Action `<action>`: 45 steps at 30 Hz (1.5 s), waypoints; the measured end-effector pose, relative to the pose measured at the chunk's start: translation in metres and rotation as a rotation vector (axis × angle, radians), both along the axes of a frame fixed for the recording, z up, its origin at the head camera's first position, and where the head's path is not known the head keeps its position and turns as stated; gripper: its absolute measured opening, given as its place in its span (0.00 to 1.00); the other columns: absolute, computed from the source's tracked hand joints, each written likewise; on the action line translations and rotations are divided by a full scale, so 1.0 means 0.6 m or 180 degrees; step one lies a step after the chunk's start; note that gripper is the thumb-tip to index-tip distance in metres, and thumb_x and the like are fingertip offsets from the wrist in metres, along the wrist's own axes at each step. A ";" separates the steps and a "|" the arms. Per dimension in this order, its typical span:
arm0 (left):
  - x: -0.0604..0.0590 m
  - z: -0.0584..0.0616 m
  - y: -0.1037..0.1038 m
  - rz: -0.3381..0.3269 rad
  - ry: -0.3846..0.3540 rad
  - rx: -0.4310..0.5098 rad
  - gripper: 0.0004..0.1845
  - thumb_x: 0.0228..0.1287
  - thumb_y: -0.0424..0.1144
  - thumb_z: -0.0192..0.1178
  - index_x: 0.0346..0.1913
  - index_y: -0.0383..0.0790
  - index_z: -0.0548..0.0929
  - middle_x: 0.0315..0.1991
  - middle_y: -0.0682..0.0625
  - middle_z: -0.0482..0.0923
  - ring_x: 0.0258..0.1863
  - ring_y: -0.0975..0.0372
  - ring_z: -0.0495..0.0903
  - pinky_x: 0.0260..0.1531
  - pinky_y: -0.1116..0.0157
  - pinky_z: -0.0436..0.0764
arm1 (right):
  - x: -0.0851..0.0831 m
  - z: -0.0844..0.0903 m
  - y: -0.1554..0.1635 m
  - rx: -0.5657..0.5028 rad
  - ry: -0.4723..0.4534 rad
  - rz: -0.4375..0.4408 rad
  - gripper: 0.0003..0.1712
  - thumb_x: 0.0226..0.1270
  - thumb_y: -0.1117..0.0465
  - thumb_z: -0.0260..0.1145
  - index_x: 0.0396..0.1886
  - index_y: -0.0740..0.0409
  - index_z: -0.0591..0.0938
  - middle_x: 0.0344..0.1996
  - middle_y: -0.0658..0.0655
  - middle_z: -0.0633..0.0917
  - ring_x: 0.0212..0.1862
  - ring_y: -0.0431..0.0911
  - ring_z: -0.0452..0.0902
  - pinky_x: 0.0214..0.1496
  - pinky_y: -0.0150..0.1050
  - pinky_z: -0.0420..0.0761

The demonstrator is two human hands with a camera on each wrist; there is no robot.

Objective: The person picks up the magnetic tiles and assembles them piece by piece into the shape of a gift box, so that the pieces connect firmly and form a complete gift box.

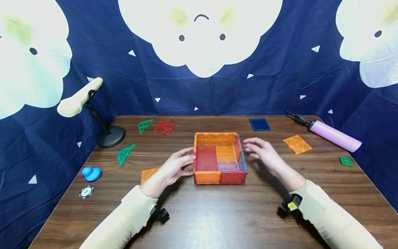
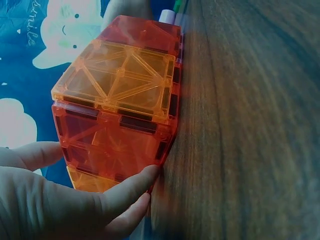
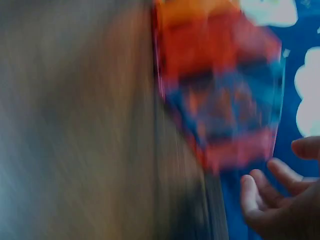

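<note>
Wooden table [image 1: 217, 214]: tile box [image 1: 220, 159] between hands.

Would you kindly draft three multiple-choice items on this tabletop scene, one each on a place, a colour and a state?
1. Where does the blue duck lie?
A. near the table's left edge
B. inside the tile box
C. beside the pump

2. What colour is the lone square tile at the table's far edge, right of the middle?
A. green
B. blue
C. yellow

3. How is the left hand?
A. lifted clear of everything
B. holding a triangle
C. touching the tile box

A: the duck sits at far left of the table.
B: that tile is dark blue.
C: fingers meet the box's left wall in the left wrist view.
</note>
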State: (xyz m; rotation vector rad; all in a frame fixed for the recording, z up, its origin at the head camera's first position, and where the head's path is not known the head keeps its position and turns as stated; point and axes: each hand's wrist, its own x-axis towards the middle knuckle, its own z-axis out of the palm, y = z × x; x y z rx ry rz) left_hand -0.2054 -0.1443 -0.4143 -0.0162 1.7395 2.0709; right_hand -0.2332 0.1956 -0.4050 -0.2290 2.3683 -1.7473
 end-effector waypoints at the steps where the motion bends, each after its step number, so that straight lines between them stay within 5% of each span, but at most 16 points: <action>1: 0.001 0.001 0.000 0.0007 0.0006 -0.0017 0.32 0.76 0.34 0.53 0.78 0.32 0.58 0.72 0.31 0.63 0.71 0.42 0.62 0.60 0.37 0.72 | -0.016 0.000 0.005 0.0278 0.0157 -0.0040 0.23 0.82 0.59 0.55 0.68 0.69 0.73 0.63 0.70 0.76 0.59 0.54 0.77 0.64 0.50 0.75; 6: 0.005 0.002 0.003 0.0055 0.0096 -0.0138 0.32 0.76 0.34 0.52 0.78 0.32 0.57 0.72 0.32 0.63 0.70 0.43 0.64 0.60 0.43 0.74 | -0.111 -0.008 0.035 0.1847 0.0822 -0.0099 0.23 0.80 0.60 0.56 0.69 0.65 0.75 0.67 0.71 0.74 0.67 0.64 0.70 0.68 0.60 0.68; 10: 0.009 0.001 0.009 0.0084 0.0142 -0.0180 0.32 0.76 0.33 0.51 0.79 0.33 0.56 0.74 0.33 0.62 0.69 0.44 0.67 0.61 0.43 0.73 | -0.167 -0.017 0.058 0.2513 0.0788 0.0083 0.29 0.79 0.61 0.54 0.72 0.73 0.68 0.72 0.76 0.64 0.73 0.68 0.59 0.72 0.61 0.60; 13: 0.011 -0.001 0.013 0.0079 0.0165 -0.0176 0.32 0.77 0.32 0.50 0.79 0.33 0.55 0.75 0.33 0.60 0.69 0.44 0.66 0.64 0.42 0.69 | -0.184 -0.024 0.072 0.2838 0.0729 0.0218 0.29 0.79 0.62 0.54 0.72 0.76 0.66 0.72 0.78 0.63 0.73 0.70 0.57 0.73 0.61 0.59; 17: 0.011 -0.001 0.014 0.0103 0.0206 -0.0169 0.32 0.77 0.32 0.51 0.79 0.32 0.56 0.74 0.33 0.60 0.70 0.44 0.66 0.66 0.42 0.68 | -0.173 -0.025 0.078 0.3112 0.0864 0.0377 0.29 0.76 0.64 0.57 0.70 0.76 0.68 0.69 0.79 0.66 0.70 0.72 0.60 0.71 0.63 0.61; 30: 0.008 -0.005 0.016 0.0137 0.0157 -0.0053 0.33 0.76 0.32 0.51 0.80 0.37 0.56 0.75 0.34 0.60 0.70 0.45 0.65 0.65 0.45 0.69 | -0.060 -0.009 0.068 0.3259 0.1297 0.0761 0.26 0.69 0.65 0.68 0.64 0.71 0.78 0.59 0.74 0.76 0.59 0.69 0.72 0.63 0.63 0.71; 39: 0.008 -0.009 0.012 0.0149 0.0184 -0.0008 0.33 0.76 0.30 0.50 0.80 0.37 0.55 0.76 0.35 0.57 0.73 0.46 0.61 0.68 0.42 0.64 | -0.103 -0.018 0.100 0.2574 0.1234 0.0888 0.27 0.64 0.62 0.73 0.60 0.67 0.78 0.64 0.76 0.72 0.66 0.72 0.64 0.67 0.67 0.64; 45: 0.006 -0.009 0.016 0.0092 0.0190 0.0057 0.35 0.73 0.30 0.50 0.81 0.37 0.54 0.77 0.34 0.56 0.74 0.45 0.59 0.68 0.41 0.63 | -0.131 -0.021 0.115 0.2523 0.1162 0.0866 0.29 0.61 0.57 0.75 0.59 0.64 0.79 0.60 0.74 0.77 0.62 0.68 0.71 0.64 0.65 0.69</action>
